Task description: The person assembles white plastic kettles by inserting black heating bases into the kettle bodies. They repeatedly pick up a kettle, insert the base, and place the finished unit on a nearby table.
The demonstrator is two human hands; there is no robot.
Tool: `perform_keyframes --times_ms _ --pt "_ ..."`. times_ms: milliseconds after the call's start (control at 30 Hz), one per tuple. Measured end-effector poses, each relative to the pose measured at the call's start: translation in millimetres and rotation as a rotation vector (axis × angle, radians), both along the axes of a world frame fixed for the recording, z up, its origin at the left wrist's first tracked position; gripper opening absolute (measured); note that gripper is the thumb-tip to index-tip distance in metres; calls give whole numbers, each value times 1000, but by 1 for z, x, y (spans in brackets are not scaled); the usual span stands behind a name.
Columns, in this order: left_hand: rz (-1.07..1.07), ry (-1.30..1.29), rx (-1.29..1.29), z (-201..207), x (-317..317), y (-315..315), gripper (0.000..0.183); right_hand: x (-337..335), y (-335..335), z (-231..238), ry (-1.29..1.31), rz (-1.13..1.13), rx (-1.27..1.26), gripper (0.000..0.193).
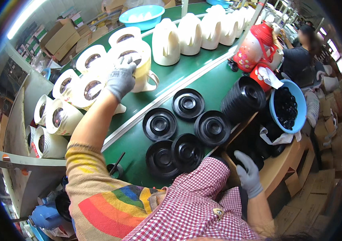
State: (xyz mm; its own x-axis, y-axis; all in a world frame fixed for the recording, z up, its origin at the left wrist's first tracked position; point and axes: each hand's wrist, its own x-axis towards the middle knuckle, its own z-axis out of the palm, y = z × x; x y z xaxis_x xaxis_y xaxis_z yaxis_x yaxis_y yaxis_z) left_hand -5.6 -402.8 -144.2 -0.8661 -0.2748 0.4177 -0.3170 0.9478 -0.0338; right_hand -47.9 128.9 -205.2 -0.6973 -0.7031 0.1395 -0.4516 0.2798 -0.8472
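My left hand (121,79), in a grey glove, reaches over the group of white thermos jug shells at the left. Its fingers bend over the edge of a cream jug shell (142,76) with a side handle; the palm side is hidden. My right hand (249,176), also gloved, is held beside an open cardboard box (287,168), thumb and fingers apart and nothing in them. Between my hands, several round black plastic bases (188,103) lie on the green work surface (139,149), two of them overlapping. A tall stack of similar black bases (243,100) stands farther right.
White jug shells (166,42) line the far side of a pale rail (171,94). A blue basin (141,17) sits behind them. At right are red floral thermoses (253,44), a blue basin (299,105) of black rings and a seated person (301,56).
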Motion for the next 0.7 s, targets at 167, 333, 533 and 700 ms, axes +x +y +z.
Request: perform_keyframes --times_ms 167,333,533,700 --pt "-559 109 68 99 87 123 21 2 -91 93 -273 150 -172 69" --pt "-840 -134 107 103 138 218 17 -4 -107 117 -325 281 -313 65" --pt "-1140 111 181 46 149 271 23 41 -6 103 -440 -3 -71 39" --pt "-364 306 1995 -75 165 268 37 74 81 132 -186 -188 -77 29"
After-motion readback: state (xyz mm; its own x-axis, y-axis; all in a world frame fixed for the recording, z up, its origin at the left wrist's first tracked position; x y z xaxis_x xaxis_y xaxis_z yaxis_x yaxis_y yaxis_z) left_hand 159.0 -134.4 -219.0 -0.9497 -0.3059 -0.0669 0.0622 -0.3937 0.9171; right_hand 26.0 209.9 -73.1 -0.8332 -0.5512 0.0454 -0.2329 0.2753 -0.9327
